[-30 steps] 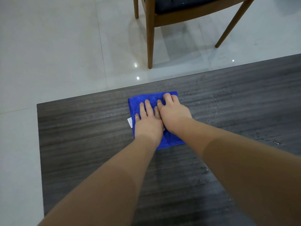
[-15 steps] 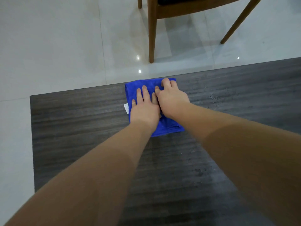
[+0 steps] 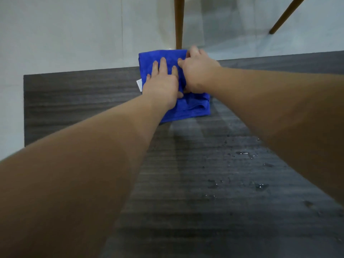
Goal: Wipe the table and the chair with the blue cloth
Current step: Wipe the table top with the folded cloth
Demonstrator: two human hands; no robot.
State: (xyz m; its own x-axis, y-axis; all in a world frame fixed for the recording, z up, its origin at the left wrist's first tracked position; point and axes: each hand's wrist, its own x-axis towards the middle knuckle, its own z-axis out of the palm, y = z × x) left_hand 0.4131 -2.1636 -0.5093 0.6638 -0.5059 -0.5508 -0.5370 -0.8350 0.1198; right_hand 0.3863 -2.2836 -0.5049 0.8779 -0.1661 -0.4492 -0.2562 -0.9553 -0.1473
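Note:
The folded blue cloth (image 3: 188, 108) lies at the far edge of the dark wood-grain table (image 3: 74, 94), and its far part sticks out past that edge. My left hand (image 3: 162, 84) presses flat on the cloth's left half, fingers spread. My right hand (image 3: 197, 71) rests beside it on the cloth's far right corner, fingers curled over the edge. A white label shows at the cloth's left side. Of the chair, only two wooden legs (image 3: 179, 23) are visible beyond the table.
Water drops (image 3: 243, 154) and a damp streak lie on the table to the right, nearer me than the cloth. The table's left edge runs down near the left of the view. Pale glossy floor tiles (image 3: 65, 34) surround the table.
Both hands have pushed the cloth away from me, from inside the tabletop to its far edge, where it now overhangs. A wet streak trails behind it.

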